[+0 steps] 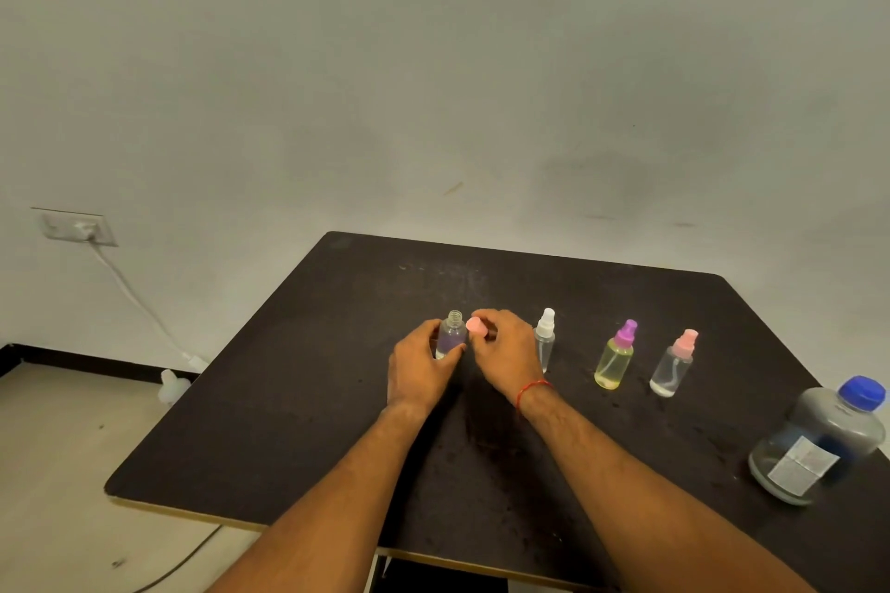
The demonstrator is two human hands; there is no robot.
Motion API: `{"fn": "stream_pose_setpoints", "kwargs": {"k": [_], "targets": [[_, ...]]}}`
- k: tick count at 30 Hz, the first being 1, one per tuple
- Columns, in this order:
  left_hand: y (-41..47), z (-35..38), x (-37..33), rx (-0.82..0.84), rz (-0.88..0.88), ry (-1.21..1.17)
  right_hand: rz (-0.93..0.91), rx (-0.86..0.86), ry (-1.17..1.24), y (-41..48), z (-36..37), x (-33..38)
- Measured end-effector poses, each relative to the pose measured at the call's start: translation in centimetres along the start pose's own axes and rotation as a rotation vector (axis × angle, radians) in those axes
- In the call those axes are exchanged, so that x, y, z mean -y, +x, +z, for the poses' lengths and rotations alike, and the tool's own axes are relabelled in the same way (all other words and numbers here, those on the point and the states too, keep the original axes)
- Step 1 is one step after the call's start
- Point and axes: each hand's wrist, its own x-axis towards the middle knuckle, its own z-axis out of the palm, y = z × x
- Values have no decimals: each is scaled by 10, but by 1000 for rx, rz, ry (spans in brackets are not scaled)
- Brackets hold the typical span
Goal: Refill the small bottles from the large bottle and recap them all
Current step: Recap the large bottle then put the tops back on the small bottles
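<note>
Steadiness matters: left hand grips the uncapped small bottle upright while right hand pinches its pink cap beside the neck.

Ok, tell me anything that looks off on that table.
Only the leftmost bottle stands out: uncapped, threads bare, its pink cap held beside the neck. The white sprayer, purple sprayer and pink sprayer stand capped and upright; the large bottle has its blue cap on. No puddle shows.
</note>
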Motion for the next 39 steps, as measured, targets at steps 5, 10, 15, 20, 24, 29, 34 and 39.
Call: {"fn": "stream_pose_setpoints", "kwargs": {"k": [5, 10, 15, 20, 24, 29, 34, 39], "targets": [[1, 1, -5, 12, 19, 7, -75, 57, -26, 6, -13, 10], [2, 2, -9, 15, 34, 22, -75, 111, 1, 11, -27, 22], [0, 4, -12, 22, 54, 25, -83, 175, 46, 16, -32, 33], [2, 5, -14, 21, 59, 20, -104, 251, -17, 21, -36, 37], [1, 7, -16, 11, 55, 41, -120, 263, -136, 28, -38, 37], [-2, 11, -22, 21, 18, 37, -46, 246, -217, 32, -38, 35], [-4, 12, -23, 16, 18, 43, -37, 246, -172, 31, -39, 32], [-6, 9, -22, 12, 34, 1, -37, 259, 17, 29, -45, 32]]}}
